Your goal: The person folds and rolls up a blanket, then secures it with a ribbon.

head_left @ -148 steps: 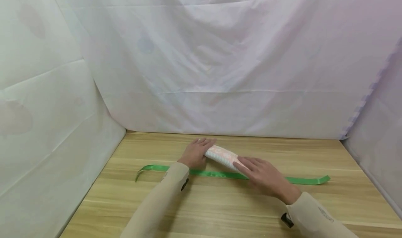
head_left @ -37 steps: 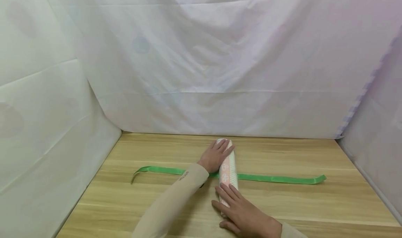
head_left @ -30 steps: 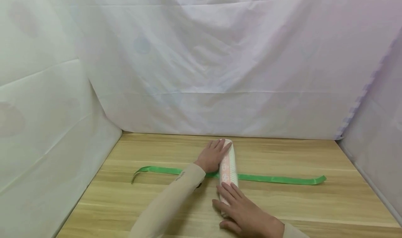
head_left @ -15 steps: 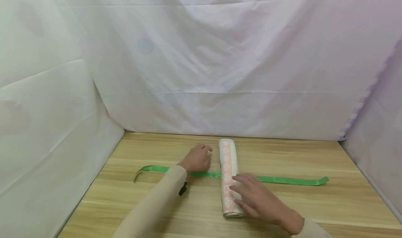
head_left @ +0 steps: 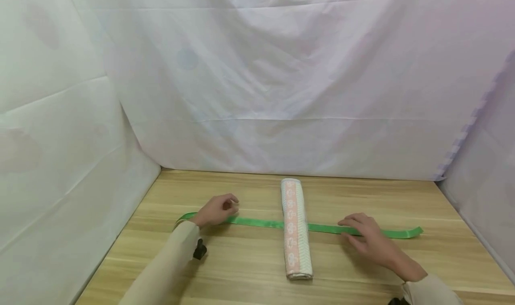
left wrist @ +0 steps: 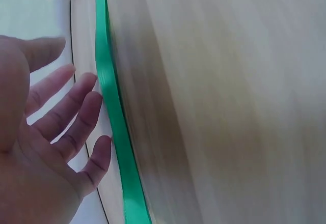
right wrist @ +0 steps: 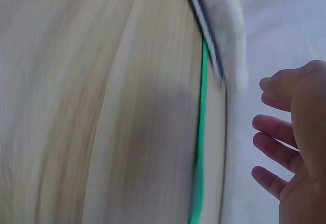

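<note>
A rolled towel [head_left: 295,229], pink and white with a pale pattern, lies lengthwise away from me in the middle of the table. Beneath it a green ribbon [head_left: 257,222] runs crosswise, sticking out on both sides. My left hand [head_left: 217,210] hovers over the ribbon's left part, fingers loosely bent and nothing in them; the left wrist view shows its fingertips close beside the ribbon [left wrist: 113,102]. Over the ribbon's right part is my right hand [head_left: 368,238], its fingers relaxed and holding nothing. In the right wrist view the ribbon [right wrist: 201,132] passes apart from the fingers.
The wooden table [head_left: 241,269] is bounded at the back by a hanging white cloth [head_left: 257,139]. More white cloth walls stand at the left [head_left: 60,162] and the right [head_left: 483,184].
Both hands have let go of the towel roll and moved apart, left hand leftward and right hand rightward. Earlier the roll was turned from slanting to lengthwise across the ribbon.
</note>
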Available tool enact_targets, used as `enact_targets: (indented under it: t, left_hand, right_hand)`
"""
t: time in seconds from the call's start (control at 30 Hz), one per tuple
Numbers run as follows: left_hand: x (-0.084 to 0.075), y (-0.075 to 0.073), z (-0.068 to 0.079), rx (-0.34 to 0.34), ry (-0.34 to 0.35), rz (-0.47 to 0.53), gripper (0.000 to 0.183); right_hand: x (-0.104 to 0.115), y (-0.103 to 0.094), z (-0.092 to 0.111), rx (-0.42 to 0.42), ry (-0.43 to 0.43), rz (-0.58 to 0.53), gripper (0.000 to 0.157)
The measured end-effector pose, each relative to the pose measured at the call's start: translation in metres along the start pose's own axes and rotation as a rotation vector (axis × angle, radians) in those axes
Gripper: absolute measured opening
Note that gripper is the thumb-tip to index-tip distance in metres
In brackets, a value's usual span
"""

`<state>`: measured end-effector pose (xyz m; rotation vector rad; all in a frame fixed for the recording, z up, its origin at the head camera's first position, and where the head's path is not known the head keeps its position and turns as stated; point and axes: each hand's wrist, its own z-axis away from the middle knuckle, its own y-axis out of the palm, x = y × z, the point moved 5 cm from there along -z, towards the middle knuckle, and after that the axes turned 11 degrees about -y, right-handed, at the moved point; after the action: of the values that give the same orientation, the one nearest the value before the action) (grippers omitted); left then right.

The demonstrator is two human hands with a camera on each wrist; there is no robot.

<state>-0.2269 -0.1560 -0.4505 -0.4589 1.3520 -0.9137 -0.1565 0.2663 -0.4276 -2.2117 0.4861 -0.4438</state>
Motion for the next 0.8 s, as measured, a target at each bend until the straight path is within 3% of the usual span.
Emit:
enact_targets:
  t: [0.2, 0.33, 0.53, 0.8]
  left_hand:
    - [0.028, -0.015, 0.008, -0.01, -0.028, 0.004, 0.025]
    - [0.04, -0.023, 0.012, 0.011, -0.069, 0.041, 0.028]
    - [0.048, -0.029, 0.015, 0.083, -0.069, 0.108, 0.031]
    - [0.05, -0.029, 0.017, 0.104, -0.029, 0.087, 0.021]
  right_hand:
    - [-0.037, -0.003, 0.022, 0.031, 0.144, -0.007, 0.036]
    - [-0.059, -0.005, 0.037, 0.117, 0.305, -0.039, 0.03]
    - [-0.084, -0.008, 0.058, 0.217, 0.549, -0.164, 0.021]
    - [-0.092, -0.008, 0.068, 0.272, 0.61, -0.23, 0.016]
